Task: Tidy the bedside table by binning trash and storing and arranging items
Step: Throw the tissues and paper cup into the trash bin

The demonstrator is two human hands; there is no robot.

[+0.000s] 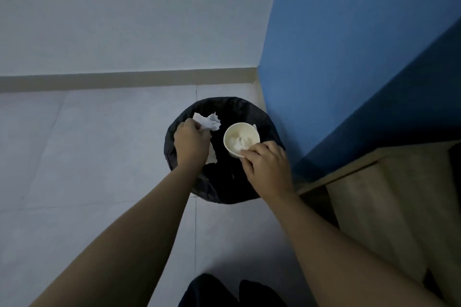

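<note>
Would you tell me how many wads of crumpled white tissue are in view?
2: one tissue wad gripped by the left hand over the black-lined bin, another wad inside the cream paper cup held by the right hand. Others may be hidden in the bin.

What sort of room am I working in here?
Probably a bedroom corner: tiled floor, blue wall, a wooden unit at right, and a black-lined bin below. The left hand holds a tissue and the right hand a paper cup over it.
</note>
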